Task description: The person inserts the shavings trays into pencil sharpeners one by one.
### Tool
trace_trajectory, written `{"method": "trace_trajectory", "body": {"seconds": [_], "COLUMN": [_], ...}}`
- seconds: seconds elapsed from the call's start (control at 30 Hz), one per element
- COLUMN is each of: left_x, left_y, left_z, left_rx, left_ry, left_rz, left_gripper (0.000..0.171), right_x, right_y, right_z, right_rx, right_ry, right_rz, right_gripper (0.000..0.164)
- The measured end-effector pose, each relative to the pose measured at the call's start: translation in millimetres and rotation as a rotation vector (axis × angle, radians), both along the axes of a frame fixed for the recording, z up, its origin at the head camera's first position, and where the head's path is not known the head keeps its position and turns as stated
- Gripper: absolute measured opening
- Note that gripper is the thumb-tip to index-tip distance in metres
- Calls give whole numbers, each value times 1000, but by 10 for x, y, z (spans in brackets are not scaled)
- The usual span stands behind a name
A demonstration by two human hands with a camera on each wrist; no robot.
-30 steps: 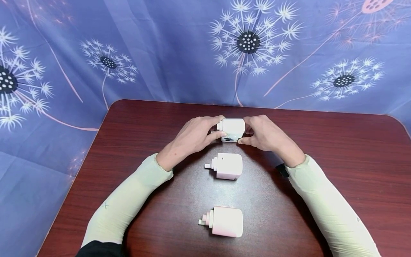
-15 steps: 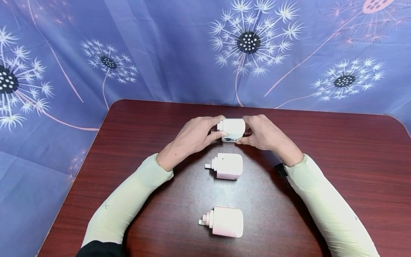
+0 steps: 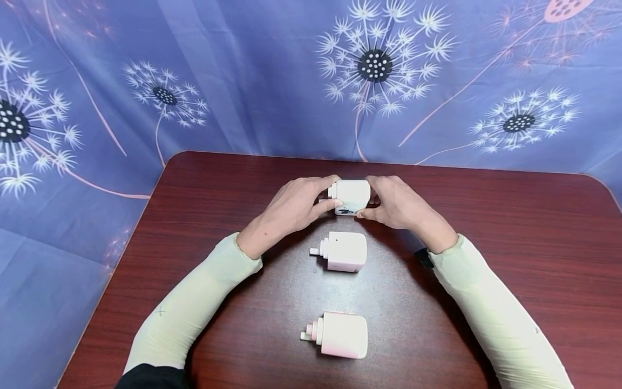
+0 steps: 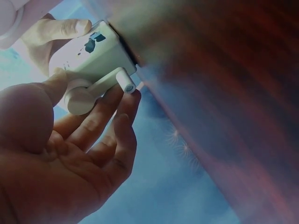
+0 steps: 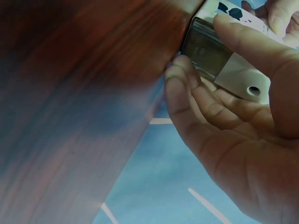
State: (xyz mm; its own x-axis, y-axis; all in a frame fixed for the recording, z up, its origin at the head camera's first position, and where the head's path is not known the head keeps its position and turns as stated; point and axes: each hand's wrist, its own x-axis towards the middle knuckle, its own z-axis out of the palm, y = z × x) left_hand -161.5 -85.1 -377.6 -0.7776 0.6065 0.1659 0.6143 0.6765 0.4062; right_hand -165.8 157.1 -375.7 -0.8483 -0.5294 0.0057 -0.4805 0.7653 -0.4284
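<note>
Near the table's far edge, a white crank pencil sharpener (image 3: 353,190) with a dark printed picture is between my hands. My left hand (image 3: 301,201) grips its crank end with thumb and fingers; the crank handle (image 4: 125,80) shows over those fingers in the left wrist view. From the other side, my right hand (image 3: 399,202) holds the end with the pencil hole (image 5: 253,90). There the right thumb lies along the printed face, and the fingers are by the see-through shavings drawer (image 5: 205,49).
Two pale pink crank sharpeners, a middle one (image 3: 347,252) and a near one (image 3: 344,335), sit in line on the dark red wooden table (image 3: 525,227), cranks pointing left. A blue dandelion-print cloth (image 3: 272,81) hangs behind the table's far edge.
My right hand has shifted slightly left, its thumb a little farther onto the sharpener. The left hand and the sharpener stay in place.
</note>
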Motion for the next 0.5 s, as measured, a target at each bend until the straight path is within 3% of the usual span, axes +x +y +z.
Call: {"method": "trace_trajectory", "body": {"seconds": [0.5], "left_x": [-11], "left_y": [-4], "left_z": [-24], "left_rx": [4], "left_ry": [30], "left_rz": [6], "left_gripper": [54], "right_x": [65], "right_y": [5], "right_z": [-67], "right_rx": [-26], "right_ry": [-15], "right_rz": [-44], "right_gripper": [48]}}
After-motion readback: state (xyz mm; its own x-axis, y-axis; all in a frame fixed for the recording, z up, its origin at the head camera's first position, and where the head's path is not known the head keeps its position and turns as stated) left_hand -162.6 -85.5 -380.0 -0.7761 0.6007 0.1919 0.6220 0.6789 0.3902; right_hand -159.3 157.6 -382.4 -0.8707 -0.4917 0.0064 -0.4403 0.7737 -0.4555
